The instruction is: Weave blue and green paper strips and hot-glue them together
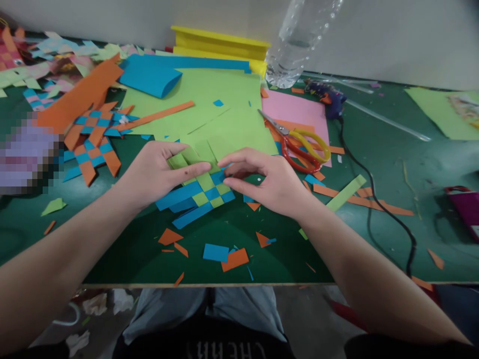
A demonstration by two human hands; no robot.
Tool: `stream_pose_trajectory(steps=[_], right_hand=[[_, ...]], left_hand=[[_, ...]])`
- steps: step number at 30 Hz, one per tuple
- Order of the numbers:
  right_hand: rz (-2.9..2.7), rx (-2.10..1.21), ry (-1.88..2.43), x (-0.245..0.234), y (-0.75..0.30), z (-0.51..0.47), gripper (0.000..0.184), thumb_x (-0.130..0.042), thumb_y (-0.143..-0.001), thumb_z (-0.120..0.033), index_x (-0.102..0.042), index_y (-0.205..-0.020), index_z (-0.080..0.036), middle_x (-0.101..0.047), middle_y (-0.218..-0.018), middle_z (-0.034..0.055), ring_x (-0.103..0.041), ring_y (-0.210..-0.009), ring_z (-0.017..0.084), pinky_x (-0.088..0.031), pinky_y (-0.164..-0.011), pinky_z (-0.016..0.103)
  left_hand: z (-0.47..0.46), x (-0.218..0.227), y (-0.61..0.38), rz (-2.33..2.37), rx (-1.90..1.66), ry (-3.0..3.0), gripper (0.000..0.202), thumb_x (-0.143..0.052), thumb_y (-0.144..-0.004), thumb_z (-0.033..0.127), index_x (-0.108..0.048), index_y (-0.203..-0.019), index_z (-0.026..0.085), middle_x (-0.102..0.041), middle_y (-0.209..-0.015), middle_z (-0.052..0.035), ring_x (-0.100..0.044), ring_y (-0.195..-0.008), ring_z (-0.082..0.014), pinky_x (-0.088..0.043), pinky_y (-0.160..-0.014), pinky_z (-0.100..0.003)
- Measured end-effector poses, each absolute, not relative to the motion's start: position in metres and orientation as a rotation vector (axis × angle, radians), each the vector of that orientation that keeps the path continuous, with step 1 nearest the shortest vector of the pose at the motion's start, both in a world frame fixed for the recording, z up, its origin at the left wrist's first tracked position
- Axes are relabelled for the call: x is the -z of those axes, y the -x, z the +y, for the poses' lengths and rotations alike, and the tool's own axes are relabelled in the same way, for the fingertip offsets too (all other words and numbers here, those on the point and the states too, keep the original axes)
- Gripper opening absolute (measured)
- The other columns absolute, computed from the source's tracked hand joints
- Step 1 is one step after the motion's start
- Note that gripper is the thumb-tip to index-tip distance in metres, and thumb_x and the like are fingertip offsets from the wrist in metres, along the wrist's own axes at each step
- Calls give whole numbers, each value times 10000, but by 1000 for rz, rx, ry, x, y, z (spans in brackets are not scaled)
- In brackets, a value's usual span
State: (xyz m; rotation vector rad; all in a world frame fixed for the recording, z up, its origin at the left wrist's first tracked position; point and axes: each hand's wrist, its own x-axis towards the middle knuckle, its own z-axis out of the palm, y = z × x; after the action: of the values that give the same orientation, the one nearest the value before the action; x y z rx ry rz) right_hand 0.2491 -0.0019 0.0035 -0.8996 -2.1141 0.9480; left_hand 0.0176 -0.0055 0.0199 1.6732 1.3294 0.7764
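Note:
A woven mat of blue and green paper strips (pixel 202 194) lies on the green table (pixel 389 164) in front of me. My left hand (pixel 157 172) presses on the mat's upper left, its fingers closed over the folded green strips. From the right, my right hand (pixel 262 179) pinches a strip end at the mat's top edge with thumb and fingertips. The two hands almost meet above the weave.
Scissors with red and yellow handles (pixel 299 142) lie right of my hands on pink paper (pixel 299 112). A glue gun (pixel 329 97) with a black cord, a plastic bottle (pixel 295 45), green sheets (pixel 209 107), an orange-blue weave (pixel 93 144) and several paper scraps surround them.

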Motion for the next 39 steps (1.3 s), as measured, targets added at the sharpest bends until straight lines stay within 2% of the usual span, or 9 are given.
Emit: stream_pose_trajectory(steps=[13,18,22,26,28,30,33,35,39], right_hand=[[-2226,-870,817,-4,-249,-1,179,-657,-918,-212,-739,-1076,-205,-781,-1016,1,-721,-805,115,-572,-787,246],[-2267,-862,816,-4,-249,0,150,-634,-922,-184,-742,-1022,-210,-781,-971,-5,-715,-802,121,-553,-757,244],[-2192,-860,813,-5,-249,-1,120,-644,-909,-188,-709,-1007,-212,-777,-996,3,-725,-875,136,-555,-819,265],[-2032,-987,953,-7,-248,-3,368,-751,-839,-271,-605,-1168,-198,-779,-985,25,-742,-977,181,-561,-859,294],[-2049,-1032,1013,-7,-248,-3,417,-770,-825,-322,-606,-1189,-203,-784,-943,24,-749,-962,197,-561,-837,305],[-2110,-1065,1018,-6,-247,-3,312,-756,-837,-335,-656,-1102,-205,-784,-895,15,-755,-900,191,-557,-799,297],[-2146,-1118,993,-6,-246,-1,116,-726,-853,-301,-682,-862,-193,-766,-805,-3,-744,-797,162,-541,-730,265],[-2096,-1146,1022,-6,-246,0,120,-729,-838,-275,-668,-787,-185,-753,-763,-6,-728,-748,149,-528,-688,252],[-1927,-1143,1139,-7,-250,6,143,-746,-804,-293,-663,-779,-179,-731,-712,-4,-696,-688,150,-504,-613,260]], left_hand=[[-6,-20,-18,1314,-757,-1796,270,-768,-788,386,-657,-655,179,-457,-474,82,-362,-492,-71,-294,-457,-203],[-5,-18,-18,1295,-712,-1771,210,-750,-792,376,-723,-734,177,-505,-514,78,-359,-475,-68,-294,-449,-209],[-5,-19,-20,1288,-715,-1809,240,-745,-788,412,-722,-725,181,-489,-496,74,-362,-481,-81,-303,-458,-218],[-7,-20,-21,1312,-711,-1795,260,-732,-789,441,-746,-787,181,-458,-495,73,-329,-477,-85,-295,-452,-222],[-7,-20,-21,1324,-677,-1817,288,-726,-790,455,-736,-770,169,-472,-522,58,-345,-507,-92,-287,-453,-221],[-7,-20,-20,1315,-654,-1819,298,-731,-785,461,-726,-758,163,-482,-538,49,-356,-529,-99,-291,-457,-222],[-8,-19,-21,1295,-674,-1830,308,-733,-788,459,-670,-718,166,-455,-541,52,-346,-520,-95,-279,-444,-226],[-8,-18,-21,1274,-733,-1805,296,-743,-782,453,-660,-786,169,-497,-601,48,-378,-523,-92,-298,-441,-221],[-6,-16,-21,1307,-832,-1763,498,-724,-825,446,-603,-1218,166,-637,-889,-3,-560,-673,-118,-443,-561,-195]])
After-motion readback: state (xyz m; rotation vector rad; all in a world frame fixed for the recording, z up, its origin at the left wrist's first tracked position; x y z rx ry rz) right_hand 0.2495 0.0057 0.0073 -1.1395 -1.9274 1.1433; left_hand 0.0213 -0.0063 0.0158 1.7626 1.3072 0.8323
